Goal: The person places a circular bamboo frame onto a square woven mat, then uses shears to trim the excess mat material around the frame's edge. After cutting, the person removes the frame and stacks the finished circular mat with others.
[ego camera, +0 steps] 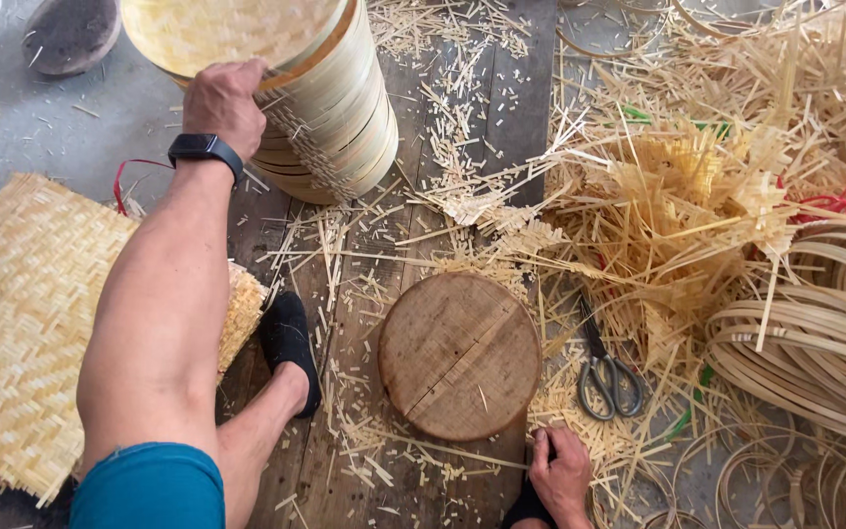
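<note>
Bare arms and bare leg — a black smartwatch [205, 149] on the left wrist, teal shorts [149, 487], a black sock [288, 338].

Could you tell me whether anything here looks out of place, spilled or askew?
Yes: cut bamboo slivers lie strewn across the floor boards, and the scissors sit half buried in the offcuts. The stack of woven trays leans sideways, with the left hand on its top rim.

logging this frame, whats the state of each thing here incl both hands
left hand: gripping the rim of the top tray
stack of woven bamboo trays: standing, leaning slightly
right hand: resting on the floor among scraps
scissors: shut, lying flat
round wooden block: bare on top
woven mat: lying flat
bamboo hoops: coiled, piled
</note>
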